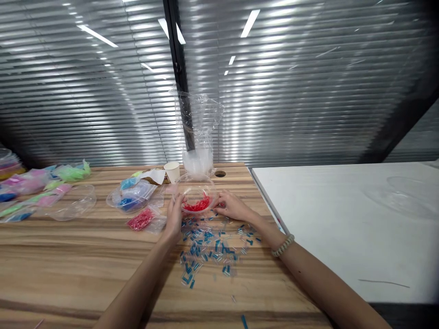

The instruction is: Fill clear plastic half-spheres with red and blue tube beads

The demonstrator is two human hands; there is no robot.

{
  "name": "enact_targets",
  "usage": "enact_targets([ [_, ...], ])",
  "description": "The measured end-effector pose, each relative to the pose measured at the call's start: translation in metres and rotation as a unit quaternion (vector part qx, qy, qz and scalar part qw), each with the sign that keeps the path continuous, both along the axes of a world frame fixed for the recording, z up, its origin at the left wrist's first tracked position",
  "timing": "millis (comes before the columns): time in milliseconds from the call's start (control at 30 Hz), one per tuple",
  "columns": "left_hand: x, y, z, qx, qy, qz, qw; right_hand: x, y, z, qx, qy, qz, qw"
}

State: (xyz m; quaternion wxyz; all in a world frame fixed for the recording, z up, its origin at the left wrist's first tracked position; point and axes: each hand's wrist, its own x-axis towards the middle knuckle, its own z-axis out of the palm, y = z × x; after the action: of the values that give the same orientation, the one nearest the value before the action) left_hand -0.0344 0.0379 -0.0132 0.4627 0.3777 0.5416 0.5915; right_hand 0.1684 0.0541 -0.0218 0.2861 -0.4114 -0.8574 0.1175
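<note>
I see my two hands, left (174, 218) and right (234, 206), fingers curled, pinching one round clear plastic bowl (196, 211) of red pieces beside one white paper cup (172, 172).

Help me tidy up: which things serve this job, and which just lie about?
Apparently in use:
clear bowl between left hand and right hand
red pieces inside
blue pieces

Probably just lying about:
paper cup
thin strand
tall plastic bag
pastel packets
</note>
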Motion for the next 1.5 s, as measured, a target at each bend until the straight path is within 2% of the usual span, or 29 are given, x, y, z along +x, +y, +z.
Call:
enact_targets([
  [167, 0.001, -0.001, 0.002, -0.010, 0.009, 0.002, 1.000, -0.003, -0.001, 0.001, 0.003, 0.013, 0.019, 1.000],
  [367, 0.001, -0.001, 0.001, -0.001, -0.022, -0.031, 0.999, -0.003, 0.000, 0.000, 0.001, 0.019, 0.018, 1.000],
  [567, 0.002, -0.004, 0.004, -0.002, -0.009, -0.011, 1.000, -0.003, 0.001, -0.001, -0.005, 0.027, 0.025, 0.999],
  [767, 0.001, -0.004, 0.004, -0.005, -0.015, -0.030, 0.999, -0.004, 0.001, -0.002, -0.001, 0.037, 0.044, 0.998],
  [933, 0.001, -0.002, 0.001, -0.002, -0.014, -0.022, 1.000, -0.004, 0.001, -0.001, 0.001, 0.036, 0.045, 0.998],
  [1133, 0.002, -0.002, 0.000, 0.003, -0.015, -0.027, 1.000, -0.002, 0.006, -0.008, 0.009, 0.020, 0.043, 0.999],
  [1300, 0.001, -0.002, 0.002, -0.008, -0.007, -0.008, 1.000, -0.002, 0.007, -0.012, 0.031, 0.012, 0.024, 0.999],
  [1500, -0.003, 0.000, 0.003, 0.026, -0.021, 0.032, 0.999, 0.003, 0.007, -0.004, 0.074, 0.052, -0.073, 0.993],
])
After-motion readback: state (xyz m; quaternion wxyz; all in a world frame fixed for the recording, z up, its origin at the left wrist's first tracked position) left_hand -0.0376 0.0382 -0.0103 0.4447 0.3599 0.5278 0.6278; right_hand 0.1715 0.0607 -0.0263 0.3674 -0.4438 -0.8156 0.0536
